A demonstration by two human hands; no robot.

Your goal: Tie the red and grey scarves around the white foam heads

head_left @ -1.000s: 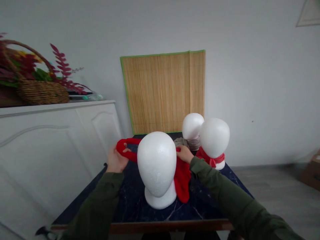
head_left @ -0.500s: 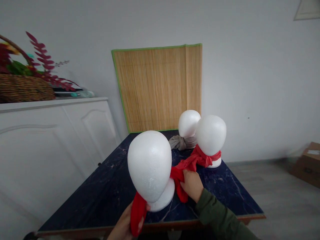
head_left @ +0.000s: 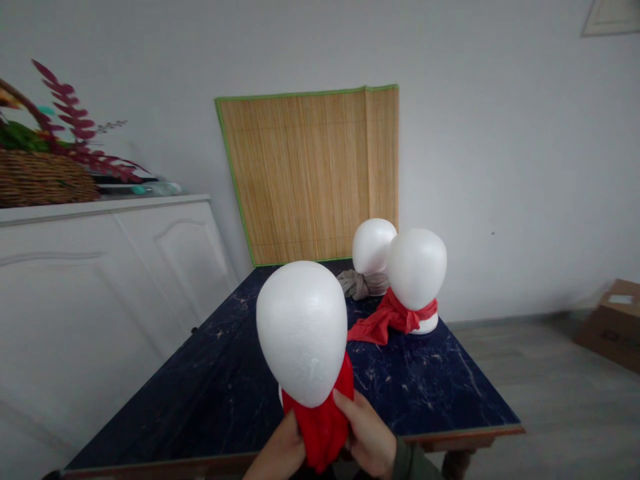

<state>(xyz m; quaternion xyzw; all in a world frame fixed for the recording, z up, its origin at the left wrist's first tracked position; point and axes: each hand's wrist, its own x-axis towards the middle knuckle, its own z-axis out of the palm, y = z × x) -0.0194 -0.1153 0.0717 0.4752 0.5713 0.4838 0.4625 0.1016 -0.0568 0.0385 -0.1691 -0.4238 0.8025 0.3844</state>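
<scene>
A white foam head point(head_left: 303, 327) stands upright at the near edge of the dark blue marbled table point(head_left: 220, 380). Round its neck passes a bright red scarf point(head_left: 323, 430), its front part bunched below the head. My left hand point(head_left: 284, 443) closes on the scarf from the left, some fingers hidden behind the cloth. On the other side my right hand point(head_left: 367, 430) pinches the scarf, thumb on top. Farther back, a second foam head point(head_left: 417, 267) wears a red scarf point(head_left: 387, 317) with one end trailing left. Behind it, a third foam head point(head_left: 373, 245) has a grey scarf point(head_left: 367, 285).
A bamboo mat point(head_left: 310, 177) with green edging leans against the wall behind the table. On the left, a white cabinet point(head_left: 165, 247) carries a wicker basket point(head_left: 45, 177) of artificial flowers. A cardboard box point(head_left: 613, 327) sits on the floor at right.
My right hand has come in from the right, bringing its scarf end to the front of the near head's neck. Both hands are now close together there. The view has shifted slightly.
</scene>
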